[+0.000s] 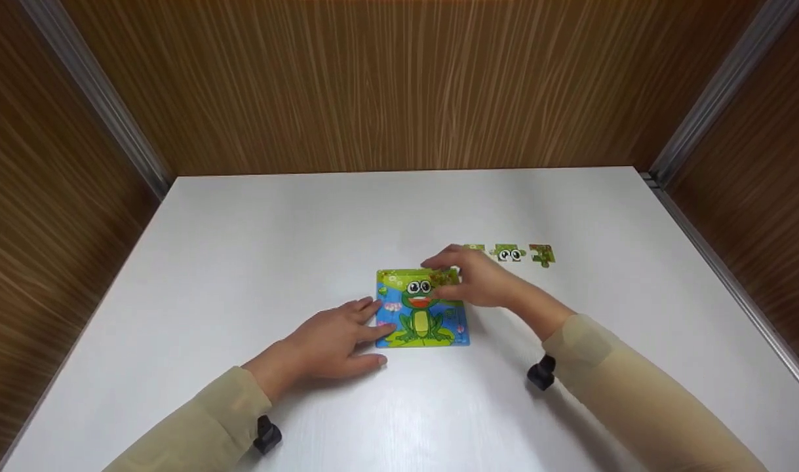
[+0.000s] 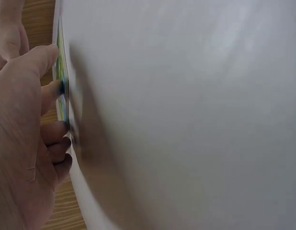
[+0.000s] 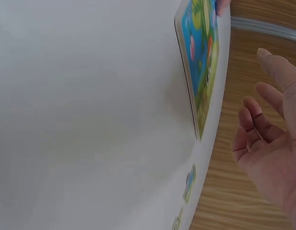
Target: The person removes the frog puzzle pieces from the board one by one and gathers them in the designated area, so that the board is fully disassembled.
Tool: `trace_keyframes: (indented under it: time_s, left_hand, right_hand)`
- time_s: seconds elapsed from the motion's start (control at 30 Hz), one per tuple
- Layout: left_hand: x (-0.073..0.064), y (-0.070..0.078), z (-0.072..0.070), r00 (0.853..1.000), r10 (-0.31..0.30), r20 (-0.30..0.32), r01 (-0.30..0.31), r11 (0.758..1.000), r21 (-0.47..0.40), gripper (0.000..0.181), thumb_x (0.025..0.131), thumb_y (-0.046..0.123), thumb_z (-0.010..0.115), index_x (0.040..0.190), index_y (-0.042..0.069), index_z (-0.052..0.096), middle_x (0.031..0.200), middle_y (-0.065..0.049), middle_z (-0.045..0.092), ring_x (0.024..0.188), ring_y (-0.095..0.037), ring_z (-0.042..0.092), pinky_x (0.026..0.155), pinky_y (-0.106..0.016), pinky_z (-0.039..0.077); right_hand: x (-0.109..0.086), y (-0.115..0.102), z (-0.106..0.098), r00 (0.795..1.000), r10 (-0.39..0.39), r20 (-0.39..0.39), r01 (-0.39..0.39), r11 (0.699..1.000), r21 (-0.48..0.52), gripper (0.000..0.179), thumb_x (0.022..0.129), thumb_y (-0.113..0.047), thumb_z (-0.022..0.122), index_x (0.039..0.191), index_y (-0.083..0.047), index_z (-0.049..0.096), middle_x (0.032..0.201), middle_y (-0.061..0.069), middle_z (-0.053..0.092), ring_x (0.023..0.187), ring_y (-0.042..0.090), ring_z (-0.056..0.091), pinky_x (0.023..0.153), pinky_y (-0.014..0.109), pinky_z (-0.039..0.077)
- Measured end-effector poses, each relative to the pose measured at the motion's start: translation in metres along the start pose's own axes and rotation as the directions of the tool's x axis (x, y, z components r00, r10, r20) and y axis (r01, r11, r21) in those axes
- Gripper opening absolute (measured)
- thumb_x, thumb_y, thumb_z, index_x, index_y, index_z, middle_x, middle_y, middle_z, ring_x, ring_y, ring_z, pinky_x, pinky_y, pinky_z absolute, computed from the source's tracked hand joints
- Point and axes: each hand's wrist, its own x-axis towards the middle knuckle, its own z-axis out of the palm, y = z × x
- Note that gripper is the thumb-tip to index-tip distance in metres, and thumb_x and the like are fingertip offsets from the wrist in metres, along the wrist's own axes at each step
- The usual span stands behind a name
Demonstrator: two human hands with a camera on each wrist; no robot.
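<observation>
A square frog puzzle board (image 1: 420,328) with a blue and green picture lies flat on the white table. My left hand (image 1: 333,337) rests at its left side, fingers stretched out, with fingertips on the board's edge and thumb apart below. Over the board's top right corner hovers my right hand (image 1: 481,278), overlapping part of the picture in the head view. The right wrist view shows the same right hand (image 3: 277,129) with loosely bent fingers apart from the board (image 3: 200,62) and nothing between them.
Loose puzzle pieces lie in a row right of the board's top: one with frog eyes (image 1: 508,254), a green and brown piece (image 1: 542,254) and a green piece (image 1: 476,248) partly hidden by the right hand. Wood-grain panels (image 1: 399,85) enclose the white table (image 1: 274,229).
</observation>
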Motion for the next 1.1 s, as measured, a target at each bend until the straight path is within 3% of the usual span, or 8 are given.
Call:
trace_keyframes:
  time_s: [0.1,0.4,0.6,1.1]
  left_hand:
    - [0.001,0.000,0.000,1.000,0.001,0.013,-0.001,1.000,0.000,0.064,0.105,0.064,0.047,0.160,0.031,0.049,0.170,-0.012,0.034,0.158,-0.034,0.030,0.122,-0.054,0.034]
    - [0.004,0.000,0.003,1.000,0.001,0.024,-0.001,1.000,0.006,0.064,0.106,0.063,0.045,0.160,0.030,0.050,0.170,-0.014,0.034,0.158,-0.034,0.030,0.121,-0.055,0.036]
    - [0.004,0.001,0.005,1.000,-0.003,0.021,0.003,1.000,-0.007,0.063,0.106,0.061,0.046,0.160,0.029,0.050,0.170,-0.014,0.033,0.158,-0.034,0.030,0.120,-0.055,0.037]
    - [0.001,-0.004,0.010,1.000,0.007,-0.019,-0.008,0.999,-0.039,0.062,0.106,0.060,0.048,0.158,0.028,0.053,0.168,-0.016,0.035,0.158,-0.033,0.030,0.120,-0.056,0.038]
  right_hand:
    - [0.006,-0.004,0.013,0.999,-0.011,0.030,0.011,1.000,-0.008,0.054,0.093,-0.030,0.086,0.140,-0.009,0.070,0.135,0.010,0.068,0.126,0.028,0.062,0.111,0.050,0.048]
    - [0.015,0.000,0.040,0.996,-0.008,0.086,0.006,1.000,0.030,0.052,0.093,-0.025,0.086,0.140,-0.010,0.070,0.128,0.007,0.065,0.113,0.022,0.064,0.105,0.042,0.053]
    - [0.016,0.008,0.046,0.995,0.026,0.099,-0.033,0.997,0.067,0.051,0.091,-0.024,0.087,0.140,-0.016,0.071,0.134,0.005,0.060,0.119,0.023,0.059,0.110,0.042,0.050]
    - [0.019,0.010,0.050,0.993,-0.035,0.112,0.024,0.995,0.095,0.052,0.092,-0.023,0.087,0.141,-0.016,0.071,0.137,0.007,0.058,0.126,0.026,0.056,0.113,0.046,0.045]
